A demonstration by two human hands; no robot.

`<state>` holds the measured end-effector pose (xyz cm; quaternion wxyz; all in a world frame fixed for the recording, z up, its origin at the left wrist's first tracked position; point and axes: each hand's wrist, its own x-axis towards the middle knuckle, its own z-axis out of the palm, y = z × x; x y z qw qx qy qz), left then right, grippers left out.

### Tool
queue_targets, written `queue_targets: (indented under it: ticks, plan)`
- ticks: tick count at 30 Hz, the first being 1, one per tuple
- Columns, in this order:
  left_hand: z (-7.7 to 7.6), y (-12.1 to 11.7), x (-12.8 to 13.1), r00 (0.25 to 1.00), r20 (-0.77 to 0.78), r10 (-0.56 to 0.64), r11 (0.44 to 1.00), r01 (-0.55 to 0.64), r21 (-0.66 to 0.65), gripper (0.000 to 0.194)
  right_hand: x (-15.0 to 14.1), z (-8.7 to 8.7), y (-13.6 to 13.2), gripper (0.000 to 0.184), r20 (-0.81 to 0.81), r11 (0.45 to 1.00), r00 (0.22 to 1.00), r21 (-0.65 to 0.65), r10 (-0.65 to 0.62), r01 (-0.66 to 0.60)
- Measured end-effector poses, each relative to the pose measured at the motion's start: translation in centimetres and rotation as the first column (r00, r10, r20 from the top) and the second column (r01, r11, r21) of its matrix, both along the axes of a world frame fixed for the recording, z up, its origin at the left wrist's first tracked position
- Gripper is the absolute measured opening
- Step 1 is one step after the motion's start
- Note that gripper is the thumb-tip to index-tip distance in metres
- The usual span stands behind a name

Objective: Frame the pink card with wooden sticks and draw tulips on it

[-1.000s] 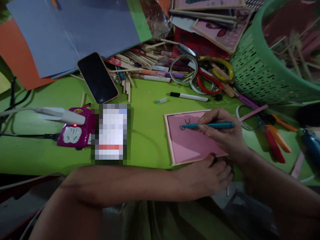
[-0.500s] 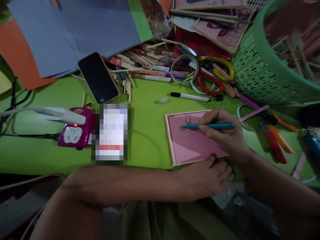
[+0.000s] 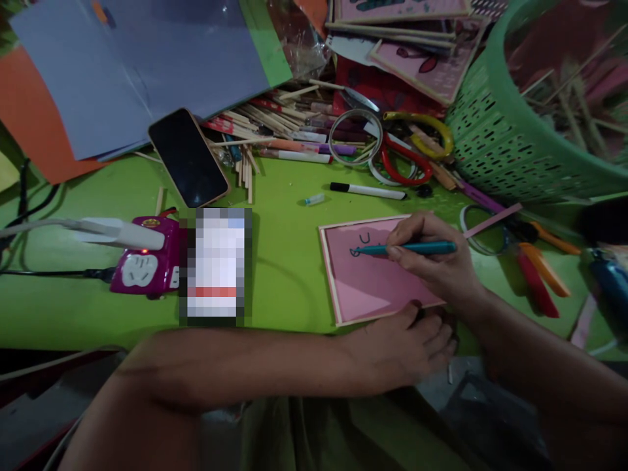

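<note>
My right hand (image 3: 432, 252) is closed round a teal pen (image 3: 417, 248), its tip touching dark marks on a pink card (image 3: 373, 288). The card lies flat, with thin pale sticks along its edges; a curved dark mark stands above the tip. My left hand (image 3: 409, 347) lies across the card's near edge with the fingers stretched to the right and the thumb side against the card. Its fingertips are partly in shadow. Behind the card lies a white pen with a black cap (image 3: 367, 190), and a small clear cap (image 3: 314, 199) is beside it.
On the left are a lit phone with a blurred screen (image 3: 216, 261), a dark phone (image 3: 189, 157) and a purple power socket (image 3: 147, 268). Wooden sticks, a tape ring (image 3: 356, 160) and red-handled scissors (image 3: 407, 173) lie behind. A green basket (image 3: 481, 137) stands at the right.
The view has shifted slightly, moving the things a little to the left. At the pen's tip, the dark mark looks slightly different. Both hands keep nearly the same places on the card.
</note>
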<state>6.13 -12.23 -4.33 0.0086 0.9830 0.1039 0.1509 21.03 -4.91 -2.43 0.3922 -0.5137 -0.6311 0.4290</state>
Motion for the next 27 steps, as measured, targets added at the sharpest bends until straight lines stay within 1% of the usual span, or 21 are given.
queue_targets:
  ticks: [4,8,14,18,21,27]
  plan:
    - [-0.21,-0.08,0.09,0.999,0.034,0.018,1.0,-0.018,-0.009,0.044,0.1,-0.01,-0.07,0.025,0.012,1.0,1.0,-0.005,0.004,-0.004]
    - [-0.4,-0.15,0.1,0.999,0.037,0.017,1.0,-0.017,0.001,0.045,0.11,0.01,-0.04,0.023,0.011,1.0,1.0,-0.001,-0.002,0.002]
    - [-0.06,-0.04,0.0,1.0,-0.012,0.004,1.0,-0.004,0.001,0.045,-0.08,0.1,0.13,0.027,-0.006,0.999,1.0,0.035,-0.003,0.003]
    - [0.32,0.12,-0.11,0.998,-0.066,-0.011,1.0,0.011,-0.003,0.047,-0.04,0.02,0.16,0.027,-0.051,0.999,0.999,0.029,-0.018,0.02]
    - [0.36,0.13,-0.13,0.999,-0.051,-0.009,1.0,0.009,0.002,0.047,0.12,-0.09,0.15,0.028,-0.072,0.999,0.997,0.023,-0.032,0.034]
    - [0.26,0.06,-0.17,0.998,-0.062,-0.013,1.0,0.013,-0.003,0.047,0.19,-0.27,0.16,0.026,-0.054,1.0,0.999,0.021,-0.003,0.004]
